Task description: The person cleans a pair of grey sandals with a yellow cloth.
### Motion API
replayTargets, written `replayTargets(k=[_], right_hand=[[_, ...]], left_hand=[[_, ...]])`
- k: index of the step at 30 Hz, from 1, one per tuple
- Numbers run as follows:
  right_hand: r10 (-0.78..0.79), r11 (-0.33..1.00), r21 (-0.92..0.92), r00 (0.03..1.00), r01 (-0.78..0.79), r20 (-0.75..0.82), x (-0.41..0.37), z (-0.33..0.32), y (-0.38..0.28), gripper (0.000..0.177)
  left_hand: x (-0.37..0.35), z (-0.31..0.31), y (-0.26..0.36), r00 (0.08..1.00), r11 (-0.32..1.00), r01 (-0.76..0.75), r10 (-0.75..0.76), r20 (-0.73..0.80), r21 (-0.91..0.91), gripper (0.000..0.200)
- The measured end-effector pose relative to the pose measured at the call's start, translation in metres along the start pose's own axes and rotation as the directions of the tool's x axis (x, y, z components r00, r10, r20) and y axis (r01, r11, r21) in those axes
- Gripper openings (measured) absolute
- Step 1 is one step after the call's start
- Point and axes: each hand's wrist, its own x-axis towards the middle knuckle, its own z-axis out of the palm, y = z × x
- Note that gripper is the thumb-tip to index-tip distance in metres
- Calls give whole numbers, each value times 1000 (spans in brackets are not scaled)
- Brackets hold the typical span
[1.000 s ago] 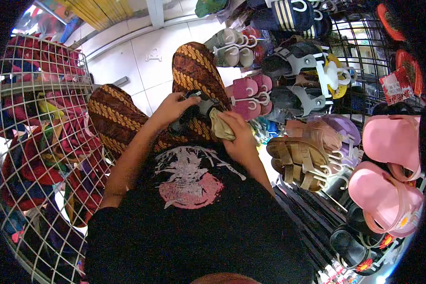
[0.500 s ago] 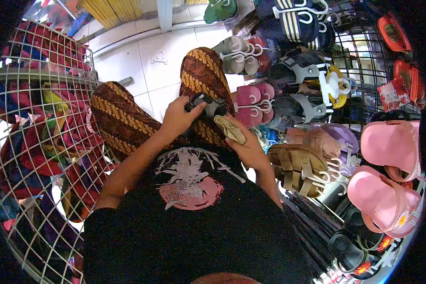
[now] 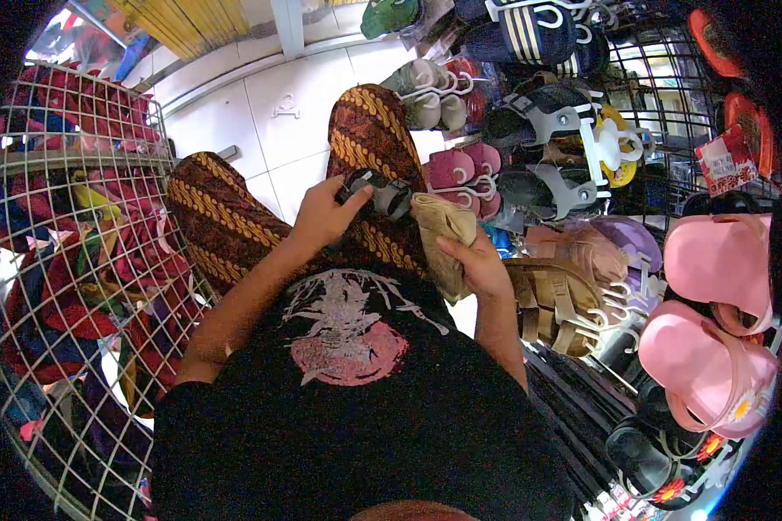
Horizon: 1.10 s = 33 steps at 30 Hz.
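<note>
My left hand (image 3: 330, 213) is closed on a dark sandal (image 3: 386, 193) with grey straps, held over my right knee, its thumb on top. Just to the right, my right hand (image 3: 473, 263) grips a beige cloth (image 3: 445, 230). The cloth hangs partly unfolded, and its upper end is beside the sandal. Both hands are above my lap, over brown patterned trousers (image 3: 372, 130). Part of the sandal is hidden by my left fingers.
A wire mesh basket (image 3: 78, 158) of colourful items stands on the left. On the right hang many sandals, among them brown ones (image 3: 552, 295) and pink ones (image 3: 719, 265), near my right arm. A white hanger (image 3: 285, 106) lies on the tiled floor.
The beige cloth, folded small before, is now more spread out and hangs lower. My right hand has moved slightly right with it. My left hand still holds the sandal in nearly the same place.
</note>
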Motion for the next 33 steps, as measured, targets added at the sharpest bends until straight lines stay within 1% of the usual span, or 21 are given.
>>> replayTargets(k=[2, 5, 6, 8, 9, 11, 12, 15, 16, 19, 20, 21, 23, 24, 25, 26, 27, 28, 31, 32, 33], right_hand=[[-7, 1000, -10, 997, 8, 73, 10, -5, 3, 62], [64, 997, 34, 997, -66, 34, 16, 0, -8, 59], [72, 993, 90, 996, -77, 62, 18, 1, -8, 59], [80, 979, 179, 989, -101, 122, 29, -4, -11, 61], [75, 987, 130, 988, -93, 133, 33, -8, -8, 60], [82, 996, 21, 984, -86, 157, 39, -13, 3, 59], [102, 990, 81, 983, -115, 153, 35, -2, -4, 55], [105, 994, 15, 992, -106, 65, 23, 12, -12, 52], [96, 994, 46, 991, -101, 94, 22, 16, -17, 51], [30, 991, -126, 997, -38, -65, 19, 19, -13, 51], [108, 993, -38, 989, -112, -96, 11, 28, -24, 56], [17, 980, -196, 993, -39, -115, 5, 35, -32, 57], [-188, 873, -474, 976, 116, -108, -7, 42, -40, 59], [-181, 830, -554, 970, 62, -163, -9, 43, -38, 58], [-250, 690, -709, 967, 145, -45, -7, 44, -36, 57], [-292, 517, -824, 953, 231, 84, -5, 45, -34, 56], [-304, 323, -892, 927, 316, 218, -5, 46, -32, 55], [-299, 335, -894, 933, 299, 200, -3, 55, -33, 56], [-396, 141, -946, 893, 291, 215, 4, 70, -20, 61], [-371, 69, -949, 891, 308, 262, 3, 71, -19, 62], [-342, -7, -946, 889, 323, 306, 3, 71, -18, 63]], left_hand=[[0, -3, 5, 995, 982, 70, -56, 83, -177, 54], [4, 3, -5, 997, 996, 37, -31, 75, -86, 56], [7, 2, -3, 999, 1000, -18, 18, 33, 12, 56], [11, -6, 0, 997, 997, -67, 66, 29, 37, 56], [10, -9, 9, 996, 996, -83, 82, 25, 38, 56], [24, 5, -16, 972, 957, -228, 213, -95, -178, 55], [29, 13, -25, 951, 912, -299, 259, -171, -282, 55], [19, 7, -3, 915, 914, -404, 404, 10, 37, 53], [12, 6, 3, 913, 912, -406, 407, -12, 65, 54], [9, 12, 2, 924, 926, -376, 377, -67, 34, 55], [12, 17, -7, 921, 925, -378, 381, -85, 50, 56], [10, 18, -9, 931, 934, -356, 356, -86, 15, 57], [8, 13, -10, 944, 945, -325, 322, -69, -44, 59], [7, 9, -7, 956, 957, -290, 289, -42, -26, 61], [6, 4, -3, 967, 967, -256, 256, -12, -7, 63], [5, 3, 0, 975, 975, -221, 220, 18, 13, 65], [3, 4, 1, 972, 972, -233, 234, -11, 41, 66], [2, 5, 1, 968, 967, -245, 248, -38, 68, 67], [1, 9, -2, 950, 952, -289, 298, -94, 99, 68], [0, 9, -4, 943, 947, -304, 314, -107, 105, 68], [0, 11, -7, 951, 954, -286, 294, -98, 89, 68]])
